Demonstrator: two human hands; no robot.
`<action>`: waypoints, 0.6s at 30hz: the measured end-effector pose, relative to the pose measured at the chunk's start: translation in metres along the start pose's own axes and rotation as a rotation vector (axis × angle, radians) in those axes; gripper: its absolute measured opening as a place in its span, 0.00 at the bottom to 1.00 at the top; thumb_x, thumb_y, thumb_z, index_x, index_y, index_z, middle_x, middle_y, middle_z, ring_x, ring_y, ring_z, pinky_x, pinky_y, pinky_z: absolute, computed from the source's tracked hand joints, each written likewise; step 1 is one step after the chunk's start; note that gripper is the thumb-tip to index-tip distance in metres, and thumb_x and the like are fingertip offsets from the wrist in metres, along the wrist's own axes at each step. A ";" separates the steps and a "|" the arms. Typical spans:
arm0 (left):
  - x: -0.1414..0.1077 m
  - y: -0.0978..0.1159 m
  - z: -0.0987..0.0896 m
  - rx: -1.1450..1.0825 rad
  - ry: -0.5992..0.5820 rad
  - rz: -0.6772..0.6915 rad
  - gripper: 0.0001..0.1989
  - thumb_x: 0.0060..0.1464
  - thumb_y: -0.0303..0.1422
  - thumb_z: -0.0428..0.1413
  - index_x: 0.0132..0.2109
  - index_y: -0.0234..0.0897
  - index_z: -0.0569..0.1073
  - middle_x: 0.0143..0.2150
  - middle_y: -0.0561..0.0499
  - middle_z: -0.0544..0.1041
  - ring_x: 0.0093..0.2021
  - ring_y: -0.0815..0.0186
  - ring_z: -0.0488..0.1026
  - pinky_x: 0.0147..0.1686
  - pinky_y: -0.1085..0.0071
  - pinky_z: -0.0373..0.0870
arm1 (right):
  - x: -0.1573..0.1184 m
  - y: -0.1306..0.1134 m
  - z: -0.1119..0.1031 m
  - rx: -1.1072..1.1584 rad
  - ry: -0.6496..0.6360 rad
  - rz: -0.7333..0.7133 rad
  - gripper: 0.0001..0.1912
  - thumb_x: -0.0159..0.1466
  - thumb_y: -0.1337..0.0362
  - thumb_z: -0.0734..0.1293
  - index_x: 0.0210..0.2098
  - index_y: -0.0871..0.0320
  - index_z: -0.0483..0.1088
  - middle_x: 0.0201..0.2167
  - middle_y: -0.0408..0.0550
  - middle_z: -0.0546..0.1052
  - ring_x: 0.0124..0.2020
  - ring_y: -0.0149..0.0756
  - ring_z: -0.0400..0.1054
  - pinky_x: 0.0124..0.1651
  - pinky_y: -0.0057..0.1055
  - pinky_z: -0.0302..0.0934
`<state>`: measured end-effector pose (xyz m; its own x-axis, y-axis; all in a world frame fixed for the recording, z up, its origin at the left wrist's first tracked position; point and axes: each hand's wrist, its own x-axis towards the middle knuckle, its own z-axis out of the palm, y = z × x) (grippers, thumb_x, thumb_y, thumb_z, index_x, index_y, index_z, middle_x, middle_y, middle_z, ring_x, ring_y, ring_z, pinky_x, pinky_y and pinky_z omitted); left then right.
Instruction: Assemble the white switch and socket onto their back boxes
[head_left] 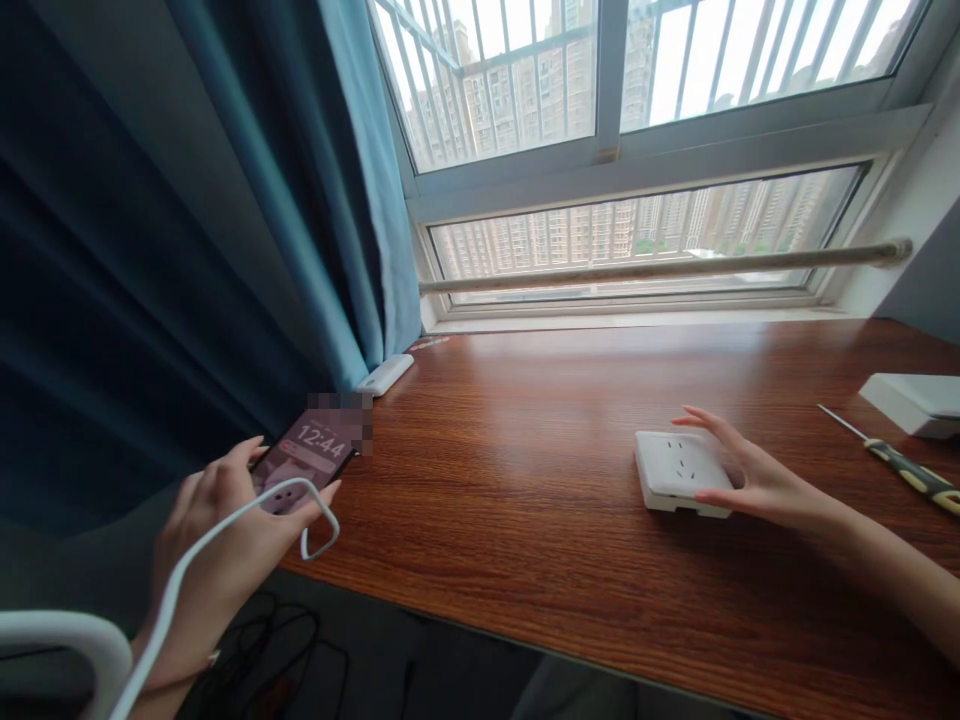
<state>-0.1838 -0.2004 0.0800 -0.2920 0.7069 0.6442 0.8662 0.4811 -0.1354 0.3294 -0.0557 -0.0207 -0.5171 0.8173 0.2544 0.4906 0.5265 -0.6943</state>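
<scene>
On the left, my left hand [217, 530] grips a smartphone [307, 460] along both edges, its lit screen showing 12:44. A white cable [180, 575] loops across the hand and in front of the phone's lower end. At the right, my right hand [739, 468] spans a white power socket [671, 465] lying face up on the desk. The thumb lies at the socket's near edge and the fingers at its far edge. How firmly the far fingers press is hard to make out.
A screwdriver [911, 472] and a white box [915, 400] lie at the right of the wooden desk [495, 480]. Near the blue curtain [367, 200] rests a white oblong device [388, 375]. A rail [660, 270] crosses the window; dark cables [281, 640] hang below the desk.
</scene>
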 end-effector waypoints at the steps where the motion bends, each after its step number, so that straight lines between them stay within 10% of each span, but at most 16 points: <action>1: 0.000 0.002 0.001 0.009 0.016 0.017 0.40 0.42 0.50 0.54 0.58 0.34 0.52 0.51 0.44 0.66 0.50 0.54 0.63 0.45 0.68 0.61 | 0.000 0.000 0.000 0.012 0.005 -0.002 0.47 0.51 0.53 0.69 0.62 0.49 0.38 0.59 0.54 0.57 0.58 0.52 0.54 0.57 0.48 0.51; 18: -0.004 -0.033 0.024 0.131 -0.075 -0.060 0.40 0.45 0.54 0.49 0.57 0.30 0.51 0.51 0.38 0.66 0.50 0.50 0.61 0.46 0.66 0.58 | -0.001 0.007 0.004 0.003 -0.043 0.003 0.47 0.52 0.53 0.69 0.61 0.47 0.37 0.57 0.54 0.58 0.56 0.51 0.57 0.58 0.51 0.50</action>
<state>-0.2207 -0.2065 0.0639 -0.3758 0.7091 0.5966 0.7870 0.5841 -0.1985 0.3310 -0.0536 -0.0286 -0.5451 0.8081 0.2232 0.4904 0.5233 -0.6969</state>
